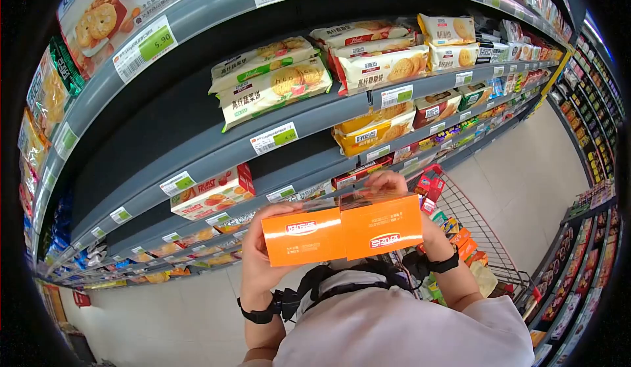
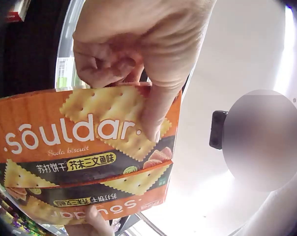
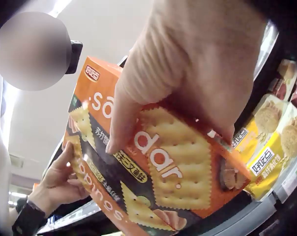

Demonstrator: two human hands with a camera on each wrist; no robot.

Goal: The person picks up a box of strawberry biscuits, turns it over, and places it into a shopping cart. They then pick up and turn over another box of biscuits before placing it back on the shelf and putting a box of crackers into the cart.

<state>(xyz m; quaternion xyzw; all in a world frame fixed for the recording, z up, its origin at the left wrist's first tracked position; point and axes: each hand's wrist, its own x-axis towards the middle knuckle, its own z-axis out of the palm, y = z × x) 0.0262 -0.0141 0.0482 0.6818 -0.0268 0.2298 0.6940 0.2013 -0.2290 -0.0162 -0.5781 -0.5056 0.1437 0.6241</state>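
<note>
Two orange biscuit boxes, the left one (image 1: pixel 303 239) and the right one (image 1: pixel 384 227), are held side by side before the chest in the head view. The left hand (image 1: pixel 257 252) grips the outer end of the left box; in the left wrist view this hand (image 2: pixel 143 44) has its thumb across the printed front of a box (image 2: pixel 35 137) and its fingers curled behind. At the other end, the right hand (image 1: pixel 426 225) holds the right box. The right wrist view shows that hand (image 3: pixel 188 73) with its thumb on the front of a box (image 3: pixel 178 172) and fingers over the far edge.
Shelves with price labels (image 1: pixel 274 137) curve around the front and left, bearing biscuit packs (image 1: pixel 275 91) and a red-and-white box (image 1: pixel 213 193). A loaded shopping cart (image 1: pixel 483 225) stands at the right. Another shelf (image 1: pixel 578 268) runs along the far right.
</note>
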